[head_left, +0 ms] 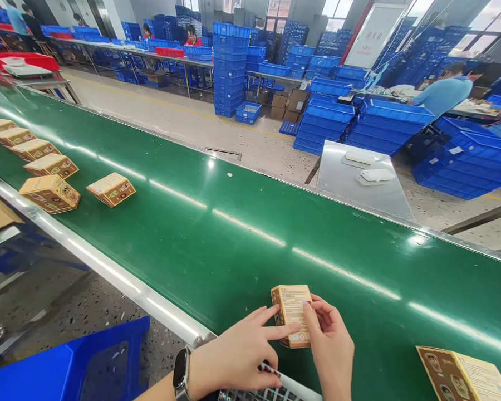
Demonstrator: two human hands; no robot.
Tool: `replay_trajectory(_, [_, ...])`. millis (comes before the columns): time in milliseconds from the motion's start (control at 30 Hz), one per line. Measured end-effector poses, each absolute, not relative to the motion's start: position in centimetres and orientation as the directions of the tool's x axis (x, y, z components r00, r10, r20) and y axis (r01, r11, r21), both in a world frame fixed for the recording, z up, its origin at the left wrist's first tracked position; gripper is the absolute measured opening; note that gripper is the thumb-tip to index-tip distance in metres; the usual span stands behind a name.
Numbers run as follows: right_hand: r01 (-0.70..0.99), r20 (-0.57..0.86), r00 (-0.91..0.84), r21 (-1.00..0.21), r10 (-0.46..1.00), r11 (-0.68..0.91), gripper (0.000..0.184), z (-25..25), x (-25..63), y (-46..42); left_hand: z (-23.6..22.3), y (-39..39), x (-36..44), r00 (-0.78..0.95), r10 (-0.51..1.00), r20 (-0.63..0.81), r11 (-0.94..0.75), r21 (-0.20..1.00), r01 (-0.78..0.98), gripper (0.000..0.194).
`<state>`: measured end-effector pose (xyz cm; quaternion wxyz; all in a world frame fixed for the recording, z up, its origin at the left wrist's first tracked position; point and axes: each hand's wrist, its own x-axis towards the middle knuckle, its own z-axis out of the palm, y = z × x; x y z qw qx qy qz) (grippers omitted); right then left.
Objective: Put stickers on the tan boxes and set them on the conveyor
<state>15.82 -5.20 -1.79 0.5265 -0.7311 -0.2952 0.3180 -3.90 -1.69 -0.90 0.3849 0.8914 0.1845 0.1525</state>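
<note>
A smartwatch (180, 368) circles the left wrist, its dark, glossy face rectangular with rounded corners, framed by a silvery case on a grey, metallic-looking band. The left forearm (162, 390), left grip (244, 352) and right grip (333, 341) are bare, with slender fingers.

- You have a bright, evenly lit scene, with daylight at the far windows (336, 8), whose panes wash out to white.
- Long white streaks of glare run along your green belt (217, 256), with round hot spots near its far edge.
- The near metal rail (104, 270) throws a hard shine at you.
- Your left hand (248, 351) and right hand (333, 348) look fairly clear; a soft, dark shade lies below the small box (293, 312).
- Distant workers and stacked crates (230, 69) look soft to you.
- You see wide-angle stretching, with slanted verticals toward the right edge.
</note>
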Motion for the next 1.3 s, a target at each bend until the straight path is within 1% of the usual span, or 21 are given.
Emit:
replay_trajectory(67, [0.122, -0.11, 0.652, -0.961, 0.75, -0.247, 0.059, -1.6, 16.2, -4.8, -0.8, -1.7, -3.6, 0.891, 0.435, 0.134, -0.634, 0.748, 0.196, 0.012])
replay_trajectory(133, [0.156, -0.1, 0.656, -0.952, 0.748, -0.265, 0.065, -1.2, 17.0, -4.4, -0.5, -1.5, -3.4, 0.894, 0.43, 0.122, -0.617, 0.763, 0.193, 0.013])
replay_trajectory(200, [0.237, -0.089, 0.647, -0.921, 0.758, -0.31, 0.06, -0.4, 18.0, -4.3, 0.2, -1.2, -3.7, 0.884, 0.461, 0.079, -0.562, 0.797, 0.222, 0.015])
replay_trajectory(267, [0.382, -0.006, 0.633, -0.867, 0.774, -0.32, 0.055, 0.8, 18.8, -4.6, 1.5, -0.8, -4.2, 0.849, 0.529, 0.0, -0.481, 0.824, 0.299, 0.018])
replay_trajectory(300, [0.461, 0.046, 0.597, -0.837, 0.801, -0.296, 0.053, 1.5, 19.1, -4.9, 2.3, -0.5, -4.5, 0.822, 0.567, -0.045, -0.443, 0.825, 0.351, 0.018])
replay_trajectory(333, [0.532, 0.087, 0.522, -0.811, 0.848, -0.244, 0.049, 2.3, 19.1, -5.2, 3.2, -0.2, -4.8, 0.793, 0.604, -0.084, -0.413, 0.817, 0.402, 0.018])
replay_trajectory(367, [0.585, 0.112, 0.412, -0.793, 0.904, -0.168, 0.045, 3.1, 19.0, -5.6, 4.0, 0.0, -5.0, 0.764, 0.635, -0.116, -0.391, 0.804, 0.448, 0.017])
replay_trajectory(433, [0.612, 0.119, 0.129, -0.791, 0.984, 0.016, 0.036, 4.5, 18.3, -5.9, 5.7, 0.5, -5.4, 0.725, 0.672, -0.151, -0.364, 0.785, 0.502, 0.017])
replay_trajectory(500, [0.588, 0.133, -0.117, -0.79, 0.984, 0.177, 0.025, 5.3, 17.5, -5.8, 6.9, 0.9, -5.6, 0.71, 0.686, -0.159, -0.339, 0.794, 0.505, 0.017])
replay_trajectory(533, [0.584, 0.151, -0.191, -0.777, 0.97, 0.236, 0.022, 5.5, 17.1, -5.6, 7.4, 1.0, -5.6, 0.704, 0.693, -0.159, -0.324, 0.803, 0.501, 0.016])
replay_trajectory(600, [0.597, 0.188, -0.269, -0.737, 0.945, 0.317, 0.023, 5.6, 16.7, -5.0, 7.9, 1.2, -5.7, 0.667, 0.725, -0.172, -0.281, 0.81, 0.514, 0.015])
replay_trajectory(700, [0.643, 0.191, -0.285, -0.688, 0.939, 0.335, 0.024, 5.3, 17.0, -4.3, 8.0, 1.4, -6.0, 0.582, 0.784, -0.214, -0.191, 0.81, 0.554, 0.01])
replay_trajectory(767, [0.666, 0.174, -0.291, -0.669, 0.941, 0.33, 0.024, 4.9, 17.3, -4.2, 7.8, 1.4, -6.1, 0.551, 0.804, -0.222, -0.16, 0.813, 0.56, 0.009])
replay_trajectory(867, [0.682, 0.172, -0.336, -0.634, 0.926, 0.365, 0.022, 4.6, 17.6, -4.2, 7.4, 1.4, -6.0, 0.547, 0.809, -0.214, -0.176, 0.8, 0.574, 0.013])
replay_trajectory(967, [0.675, 0.211, -0.382, -0.601, 0.9, 0.428, 0.014, 4.8, 17.5, -4.1, 7.3, 1.3, -5.8, 0.564, 0.796, -0.219, -0.19, 0.795, 0.576, 0.015])
replay_trajectory(1033, [0.649, 0.251, -0.381, -0.613, 0.89, 0.451, 0.013, 5.3, 17.1, -4.1, 7.4, 1.1, -5.6, 0.579, 0.788, -0.212, -0.179, 0.82, 0.543, 0.013])
replay_trajectory(1100, [0.628, 0.259, -0.362, -0.642, 0.895, 0.44, 0.016, 5.8, 16.8, -4.1, 7.6, 1.0, -5.5, 0.59, 0.782, -0.201, -0.154, 0.855, 0.496, 0.013])
replay_trajectory(1200, [0.634, 0.199, -0.337, -0.675, 0.92, 0.378, 0.02, 6.1, 16.6, -4.5, 7.8, 0.9, -5.3, 0.589, 0.782, -0.202, -0.119, 0.88, 0.46, 0.013])
replay_trajectory(1300, [0.645, 0.145, -0.323, -0.689, 0.935, 0.33, 0.02, 5.7, 16.6, -5.1, 7.7, 0.9, -5.3, 0.595, 0.775, -0.215, -0.134, 0.863, 0.487, 0.014])
